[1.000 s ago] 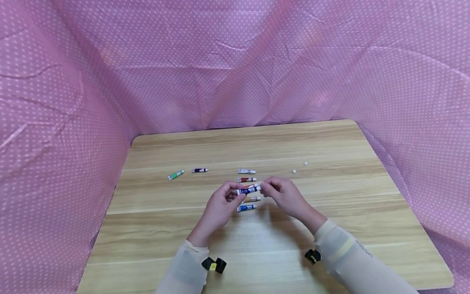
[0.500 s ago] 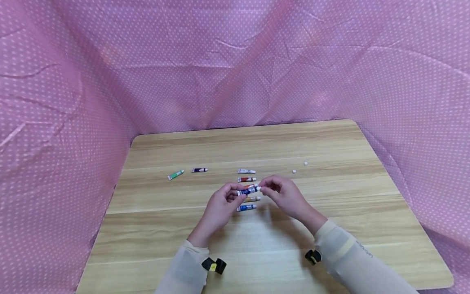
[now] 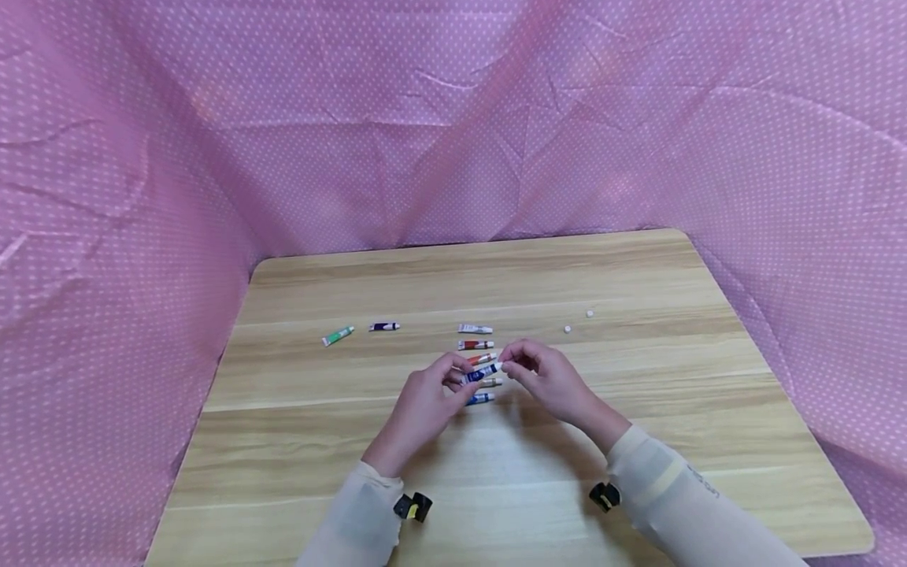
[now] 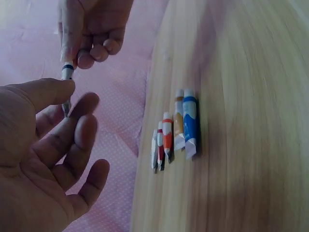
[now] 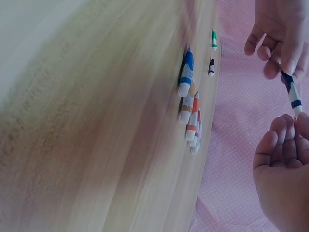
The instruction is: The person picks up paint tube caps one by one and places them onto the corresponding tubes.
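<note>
My left hand (image 3: 425, 398) pinches a small dark blue paint tube (image 3: 482, 373) between thumb and fingers, raised over a column of other tubes. At the tube's white-capped end, the thumb and forefinger of my right hand (image 3: 556, 386) pinch the cap (image 5: 297, 110). Below in the column lie a white tube (image 3: 475, 329), a red tube (image 3: 475, 345), an orange tube (image 3: 482, 359), an ochre tube (image 3: 492, 383) and a bright blue tube (image 4: 190, 118). In the head view, my left hand partly hides the lower ones.
Farther left on the wooden table (image 3: 283, 465) lie a green tube (image 3: 338, 336) and a dark purple tube (image 3: 384, 326). Two small white caps (image 3: 567, 329) sit at the back right. Pink dotted cloth (image 3: 453, 118) hangs behind and beside the table.
The dark blue tube has tilted more, its left end dropping slightly toward me. My left hand has shifted a little right, covering more of the ochre and bright blue tubes.
</note>
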Demonstrator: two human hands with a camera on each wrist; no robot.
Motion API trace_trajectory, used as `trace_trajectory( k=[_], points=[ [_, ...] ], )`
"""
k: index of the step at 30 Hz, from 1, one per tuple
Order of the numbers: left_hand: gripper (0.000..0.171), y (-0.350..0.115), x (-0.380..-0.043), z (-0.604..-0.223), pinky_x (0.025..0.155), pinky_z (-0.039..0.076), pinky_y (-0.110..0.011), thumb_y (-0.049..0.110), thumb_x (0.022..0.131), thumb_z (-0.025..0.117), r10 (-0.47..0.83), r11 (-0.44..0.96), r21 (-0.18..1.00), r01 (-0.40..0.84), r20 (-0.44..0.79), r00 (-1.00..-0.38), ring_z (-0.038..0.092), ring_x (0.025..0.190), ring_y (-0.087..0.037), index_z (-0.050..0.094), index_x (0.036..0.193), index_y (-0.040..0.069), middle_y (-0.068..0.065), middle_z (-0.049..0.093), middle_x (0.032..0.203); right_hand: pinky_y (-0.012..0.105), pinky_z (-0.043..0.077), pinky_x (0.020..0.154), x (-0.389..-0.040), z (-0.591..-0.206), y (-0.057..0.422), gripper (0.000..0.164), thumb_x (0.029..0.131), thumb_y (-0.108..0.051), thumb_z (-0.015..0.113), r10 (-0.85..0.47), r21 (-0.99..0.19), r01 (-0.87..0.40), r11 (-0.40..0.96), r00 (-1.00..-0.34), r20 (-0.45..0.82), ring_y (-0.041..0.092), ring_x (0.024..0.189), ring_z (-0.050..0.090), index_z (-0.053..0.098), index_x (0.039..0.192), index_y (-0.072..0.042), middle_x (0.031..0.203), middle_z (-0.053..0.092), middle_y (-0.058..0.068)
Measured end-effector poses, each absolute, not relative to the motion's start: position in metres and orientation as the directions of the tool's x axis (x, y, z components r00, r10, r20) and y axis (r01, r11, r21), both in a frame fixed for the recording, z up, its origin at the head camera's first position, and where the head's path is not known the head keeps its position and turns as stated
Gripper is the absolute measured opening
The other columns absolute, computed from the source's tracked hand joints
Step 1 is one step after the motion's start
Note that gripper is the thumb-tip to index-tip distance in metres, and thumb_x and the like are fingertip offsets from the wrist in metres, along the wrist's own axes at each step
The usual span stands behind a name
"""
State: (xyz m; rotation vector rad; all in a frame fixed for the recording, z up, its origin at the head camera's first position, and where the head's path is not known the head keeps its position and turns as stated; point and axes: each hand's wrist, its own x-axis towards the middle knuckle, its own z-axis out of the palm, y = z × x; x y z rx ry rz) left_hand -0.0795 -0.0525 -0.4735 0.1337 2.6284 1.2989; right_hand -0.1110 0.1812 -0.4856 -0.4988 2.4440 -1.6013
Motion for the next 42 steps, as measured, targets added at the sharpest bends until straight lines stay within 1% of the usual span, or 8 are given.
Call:
trace_trajectory(
  k=[3,6,9,12,19,27,32,42],
  points=[
    [0.017,-0.055,-0.080,-0.478,0.079,0.056,-0.029,0.029,0.100,0.081,0.166,0.652,0.758,0.002,-0.139,-0.976,0.066,0.096,-0.013,0.074,0.115,0.027,0.006,0.071,0.118,0.023,0.055,0.079,-0.114,-0.488,0.185,0.018,0.104,-0.011,0.071,-0.361,-0.900,-0.171,0.402,-0.932,0.016,0.014,0.089,0.065,0.070,0.121,-0.005,0.104,0.075,0.011],
    [0.017,-0.058,-0.078,-0.488,0.079,0.054,-0.027,0.030,0.098,0.084,0.158,0.685,0.729,-0.021,-0.177,-0.971,0.061,0.096,-0.013,0.077,0.113,0.030,0.003,0.063,0.122,0.023,0.055,0.077,-0.121,-0.488,0.196,0.033,0.105,-0.014,0.070,-0.309,-0.904,-0.132,0.407,-0.951,0.000,0.019,0.090,0.066,0.062,0.137,-0.005,0.109,0.072,0.012],
    [0.019,-0.062,-0.076,-0.501,0.075,0.052,-0.026,0.030,0.096,0.086,0.169,0.707,0.707,-0.041,-0.225,-0.960,0.059,0.092,-0.013,0.079,0.113,0.030,0.001,0.061,0.118,0.024,0.056,0.077,-0.132,-0.490,0.213,0.045,0.108,-0.011,0.066,-0.211,-0.923,-0.085,0.374,-0.977,0.005,0.021,0.090,0.067,0.050,0.149,-0.005,0.115,0.067,0.017],
    [0.018,-0.065,-0.075,-0.513,0.074,0.050,-0.027,0.030,0.093,0.087,0.198,0.728,0.684,-0.028,-0.249,-0.948,0.058,0.088,-0.013,0.080,0.110,0.029,0.002,0.062,0.111,0.025,0.058,0.080,-0.144,-0.491,0.232,0.049,0.110,-0.010,0.061,-0.112,-0.940,-0.042,0.337,-0.994,0.004,0.017,0.090,0.070,0.042,0.154,-0.004,0.117,0.063,0.018],
    [0.014,-0.069,-0.076,-0.533,0.081,0.049,-0.029,0.028,0.092,0.088,0.275,0.767,0.638,0.071,-0.227,-0.934,0.057,0.087,-0.009,0.082,0.105,0.026,0.008,0.066,0.098,0.023,0.059,0.086,-0.166,-0.494,0.270,0.051,0.110,-0.013,0.058,0.024,-0.954,0.032,0.299,-0.999,-0.026,0.005,0.088,0.069,0.038,0.157,-0.002,0.113,0.059,0.005],
    [0.014,-0.064,-0.083,-0.537,0.078,0.046,-0.030,0.029,0.092,0.088,0.258,0.800,0.593,0.088,-0.208,-0.943,0.054,0.080,-0.009,0.080,0.102,0.024,0.009,0.065,0.091,0.018,0.057,0.083,-0.185,-0.509,0.295,0.051,0.110,-0.014,0.057,0.085,-0.948,0.083,0.306,-0.995,-0.060,0.002,0.091,0.063,0.039,0.158,-0.003,0.112,0.058,-0.002],
    [0.014,-0.061,-0.089,-0.538,0.077,0.046,-0.030,0.029,0.092,0.088,0.242,0.807,0.586,0.071,-0.218,-0.945,0.054,0.080,-0.010,0.080,0.103,0.024,0.008,0.065,0.091,0.018,0.055,0.082,-0.193,-0.520,0.305,0.051,0.109,-0.014,0.058,0.101,-0.936,0.124,0.329,-0.990,-0.096,0.002,0.094,0.060,0.043,0.157,-0.004,0.114,0.059,0.001],
    [0.016,-0.057,-0.098,-0.541,0.082,0.047,-0.034,0.032,0.093,0.087,0.225,0.814,0.580,0.043,-0.247,-0.942,0.056,0.084,-0.012,0.079,0.104,0.024,0.008,0.065,0.093,0.015,0.050,0.071,-0.205,-0.545,0.319,0.042,0.108,-0.013,0.061,0.096,-0.852,0.138,0.505,-0.990,-0.104,0.002,0.087,0.057,0.056,0.147,0.001,0.117,0.065,0.016]
  ],
)
